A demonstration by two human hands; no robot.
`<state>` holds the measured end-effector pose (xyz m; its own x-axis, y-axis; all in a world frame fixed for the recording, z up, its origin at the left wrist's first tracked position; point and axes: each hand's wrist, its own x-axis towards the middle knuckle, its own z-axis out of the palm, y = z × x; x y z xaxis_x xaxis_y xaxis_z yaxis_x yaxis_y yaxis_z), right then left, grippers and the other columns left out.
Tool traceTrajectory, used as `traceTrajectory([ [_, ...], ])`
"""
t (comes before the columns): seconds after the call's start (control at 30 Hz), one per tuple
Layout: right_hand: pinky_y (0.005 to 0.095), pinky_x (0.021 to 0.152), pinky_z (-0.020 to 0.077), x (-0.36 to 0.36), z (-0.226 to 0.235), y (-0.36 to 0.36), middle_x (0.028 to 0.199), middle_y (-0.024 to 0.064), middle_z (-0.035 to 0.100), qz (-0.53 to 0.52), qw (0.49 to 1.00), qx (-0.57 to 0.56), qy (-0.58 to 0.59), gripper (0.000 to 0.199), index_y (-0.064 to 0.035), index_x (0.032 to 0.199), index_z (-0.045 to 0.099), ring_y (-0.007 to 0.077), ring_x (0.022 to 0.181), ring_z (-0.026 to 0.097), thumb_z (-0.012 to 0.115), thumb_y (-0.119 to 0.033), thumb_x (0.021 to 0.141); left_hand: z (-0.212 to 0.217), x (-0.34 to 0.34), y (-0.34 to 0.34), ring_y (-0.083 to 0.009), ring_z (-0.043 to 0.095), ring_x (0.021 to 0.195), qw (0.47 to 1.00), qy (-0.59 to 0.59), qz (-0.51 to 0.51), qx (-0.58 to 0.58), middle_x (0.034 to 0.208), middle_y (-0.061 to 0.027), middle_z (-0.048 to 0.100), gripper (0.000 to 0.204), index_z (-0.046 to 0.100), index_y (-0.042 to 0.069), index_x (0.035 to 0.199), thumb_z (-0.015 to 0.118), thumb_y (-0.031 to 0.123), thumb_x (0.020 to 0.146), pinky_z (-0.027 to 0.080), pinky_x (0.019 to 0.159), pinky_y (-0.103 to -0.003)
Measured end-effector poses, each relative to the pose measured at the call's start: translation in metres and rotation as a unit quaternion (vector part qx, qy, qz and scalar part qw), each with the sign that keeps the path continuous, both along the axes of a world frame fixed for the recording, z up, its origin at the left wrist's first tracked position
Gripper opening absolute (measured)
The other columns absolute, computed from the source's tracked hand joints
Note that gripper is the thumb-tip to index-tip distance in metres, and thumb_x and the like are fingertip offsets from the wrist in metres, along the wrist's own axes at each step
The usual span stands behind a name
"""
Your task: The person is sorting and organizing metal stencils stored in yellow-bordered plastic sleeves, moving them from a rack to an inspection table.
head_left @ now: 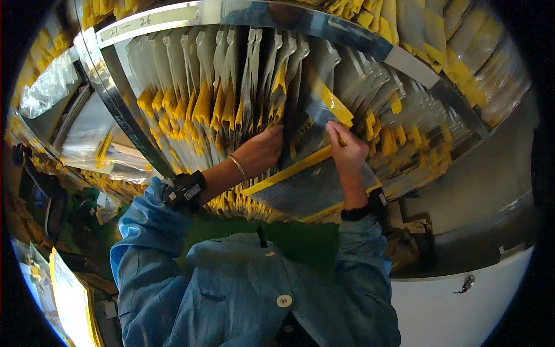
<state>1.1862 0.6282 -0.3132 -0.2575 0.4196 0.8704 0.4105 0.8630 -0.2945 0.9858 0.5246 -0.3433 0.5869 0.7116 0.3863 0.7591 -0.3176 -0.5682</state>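
Rows of clear plastic sleeves with yellow edges (205,104) hang packed together on a rack in front of me. My left hand (263,151) reaches into this row from the left, its fingers pressed together on the sleeves' edges; its fingertips are partly hidden. Right of it, my right hand (348,150) pinches a clear plastic sleeve between thumb and fingers. A large clear sleeve with a yellow strip (295,169) slants out below that hand. Another yellow strip (334,105) shows just above the right fingers. Between my hands there is a dark gap in the row.
A shiny metal rail (243,14) curves across above the sleeves, with a metal upright (118,110) at the left. More sleeves (439,46) fill the upper right. A white cabinet with a key (467,283) stands lower right; a plastic-wrapped stack (95,141) sits left.
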Motion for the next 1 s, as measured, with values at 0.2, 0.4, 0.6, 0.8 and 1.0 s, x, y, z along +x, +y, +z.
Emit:
traceTrajectory([
  [0.2, 0.0253, 0.060, 0.0501, 0.005, -0.003, 0.002, 0.079, 0.0092, 0.066, 0.008, 1.000, 0.026, 0.012, 0.010, -0.0015, 0.082, 0.065, 0.0153, 0.070, 0.064, 0.067, -0.006, 0.073, -0.001, 0.001, 0.001, -0.0218, 0.050, 0.101, 0.999, -0.016, -0.032, 0.028, 0.086, -0.0098, 0.058, 0.023, 0.063, 0.001, 0.078, 0.050, 0.014, 0.064, 0.022, 0.105, -0.036],
  [0.4, 0.0226, 0.055, 0.0483, 0.045, -0.005, -0.040, 0.075, 0.0069, 0.066, -0.011, 0.995, -0.045, 0.091, 0.013, -0.0064, 0.087, 0.066, 0.0109, 0.062, 0.062, 0.067, -0.010, 0.075, 0.004, 0.006, -0.010, -0.0244, 0.050, 0.103, 0.979, -0.144, -0.136, -0.045, 0.096, -0.0110, 0.058, 0.025, 0.060, 0.005, 0.084, 0.058, 0.014, 0.061, 0.029, 0.102, -0.041],
  [0.6, 0.0245, 0.044, 0.0448, 0.081, -0.043, -0.018, 0.070, 0.0071, 0.065, -0.051, 0.988, -0.117, 0.086, 0.014, -0.0095, 0.090, 0.066, 0.0100, 0.048, 0.057, 0.066, -0.012, 0.076, 0.006, 0.036, -0.017, -0.0257, 0.053, 0.095, 0.954, -0.159, -0.233, -0.099, 0.089, -0.0087, 0.059, 0.025, 0.061, 0.006, 0.079, 0.061, 0.016, 0.057, 0.040, 0.092, -0.041],
  [0.8, 0.0341, 0.042, 0.0452, 0.090, -0.050, 0.021, 0.054, 0.0064, 0.057, -0.256, 0.960, 0.010, -0.111, 0.014, -0.0249, 0.090, 0.065, 0.0238, 0.044, 0.056, 0.063, -0.024, 0.076, 0.005, 0.094, 0.010, -0.0253, 0.051, 0.096, 0.955, -0.138, -0.257, -0.054, 0.089, -0.0105, 0.057, 0.026, 0.059, 0.005, 0.082, 0.057, 0.017, 0.059, 0.039, 0.090, -0.040],
  [1.0, 0.0358, 0.041, 0.0453, 0.117, -0.053, 0.046, 0.051, 0.0061, 0.055, -0.204, 0.977, 0.029, -0.060, 0.016, -0.0290, 0.089, 0.064, 0.0259, 0.044, 0.055, 0.065, -0.026, 0.073, -0.002, 0.150, 0.072, -0.0274, 0.048, 0.103, 0.967, -0.108, -0.232, -0.017, 0.097, -0.0131, 0.056, 0.029, 0.061, 0.005, 0.089, 0.055, 0.017, 0.063, 0.034, 0.096, -0.040],
])
